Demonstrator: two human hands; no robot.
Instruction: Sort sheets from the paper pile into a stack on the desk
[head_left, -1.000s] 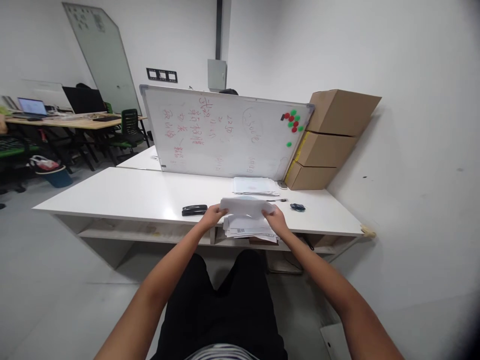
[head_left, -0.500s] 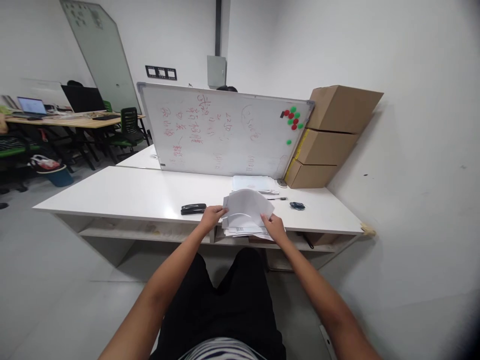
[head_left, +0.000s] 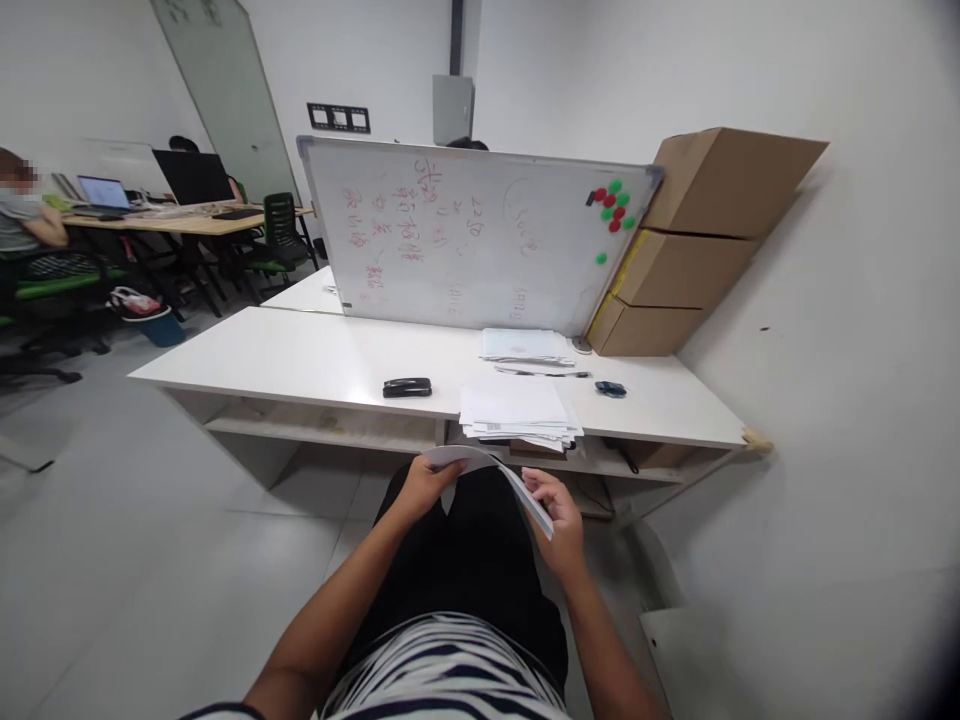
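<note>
Bent sheets of white paper (head_left: pixel 519 488) are held above my lap, seen nearly edge-on. My left hand (head_left: pixel 429 486) pinches their left end, and my right hand (head_left: pixel 556 512) is closed around the right end with its fingers curled. How many sheets there are I cannot tell. Just beyond them, a stack of papers (head_left: pixel 516 402) lies at the table's front edge, its lower sheets uneven and sticking out over the edge. On the table to the left rests a black stapler (head_left: pixel 407 387).
The white table (head_left: pixel 300 345) carries another paper pile (head_left: pixel 525 345), a thin pen-like item (head_left: pixel 544 373) and a small dark object (head_left: pixel 610 389). A whiteboard (head_left: pixel 480 240) leans behind, beside stacked cardboard boxes (head_left: pixel 697 265). A person (head_left: pixel 30 215) sits far left.
Both hands have drawn the paper back from the stack toward my body and lowered it over my lap. The stack's top now shows. The camera view has shifted slightly.
</note>
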